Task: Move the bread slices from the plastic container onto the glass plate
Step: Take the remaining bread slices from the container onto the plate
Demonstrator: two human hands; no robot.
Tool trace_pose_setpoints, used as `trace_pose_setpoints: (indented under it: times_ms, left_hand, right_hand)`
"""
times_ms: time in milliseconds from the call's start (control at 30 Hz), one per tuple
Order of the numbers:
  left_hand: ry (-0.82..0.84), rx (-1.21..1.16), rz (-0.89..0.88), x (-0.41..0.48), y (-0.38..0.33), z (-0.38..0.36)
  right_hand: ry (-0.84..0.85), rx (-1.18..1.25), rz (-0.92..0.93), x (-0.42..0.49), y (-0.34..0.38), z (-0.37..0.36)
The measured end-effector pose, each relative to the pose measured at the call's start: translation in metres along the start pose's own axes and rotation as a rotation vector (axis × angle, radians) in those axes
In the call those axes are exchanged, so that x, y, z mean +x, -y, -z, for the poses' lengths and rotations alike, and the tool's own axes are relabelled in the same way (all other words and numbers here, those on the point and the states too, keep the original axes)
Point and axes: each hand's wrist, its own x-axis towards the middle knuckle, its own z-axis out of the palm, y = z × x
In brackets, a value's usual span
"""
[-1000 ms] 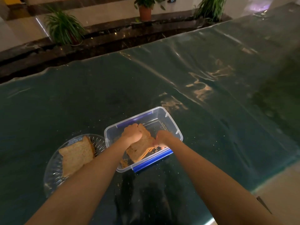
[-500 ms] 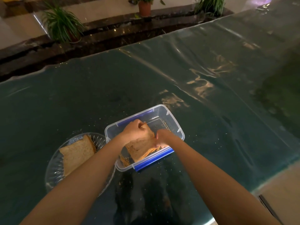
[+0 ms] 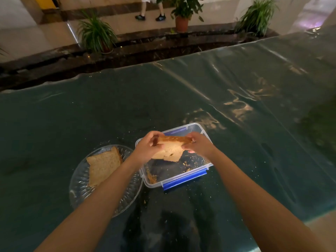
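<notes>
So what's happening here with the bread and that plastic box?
A person is moving bread from a clear plastic container onto a glass plate. Both hands, left hand and right hand, hold one bread slice by its upper corners, lifted above the container. Another slice already lies on the plate, left of the container. Only crumbs and small bits show in the visible part of the container, and crumbs dot the dark table.

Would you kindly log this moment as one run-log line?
left hand + right hand: holding bread slice above plastic container | glass plate: one slice | next: place
</notes>
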Motion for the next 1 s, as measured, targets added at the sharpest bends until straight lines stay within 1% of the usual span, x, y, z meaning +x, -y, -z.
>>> trace_pose_setpoints:
  times_ms: [67,200,367,500,667,833,933,1000]
  left_hand:
    - [-0.042,-0.04,-0.033,-0.005,0.007,0.0]
    - [-0.098,-0.084,-0.037,-0.01,0.017,-0.002]
    - [-0.134,-0.128,-0.03,-0.015,0.019,0.001]
    - [-0.184,-0.164,-0.075,-0.024,0.011,0.011]
    - [-0.258,-0.275,-0.15,-0.044,-0.004,0.032]
    - [-0.355,-0.412,-0.238,-0.066,-0.012,0.064]
    - [-0.428,-0.478,-0.275,-0.079,-0.011,0.09]
    - [-0.462,-0.515,-0.272,-0.088,-0.005,0.107]
  right_hand:
    - [-0.062,-0.047,0.03,0.0,0.002,-0.005]
    - [-0.139,-0.027,0.07,-0.002,-0.002,-0.018]
    - [-0.211,0.123,0.062,-0.011,0.007,-0.022]
    - [-0.252,0.191,0.149,-0.024,0.029,-0.017]
    - [-0.218,0.304,0.258,-0.038,0.063,-0.018]
    - [-0.136,0.435,0.381,-0.042,0.102,-0.034]
    - [-0.113,0.431,0.463,-0.042,0.127,-0.054]
    - [-0.095,0.432,0.484,-0.039,0.14,-0.071]
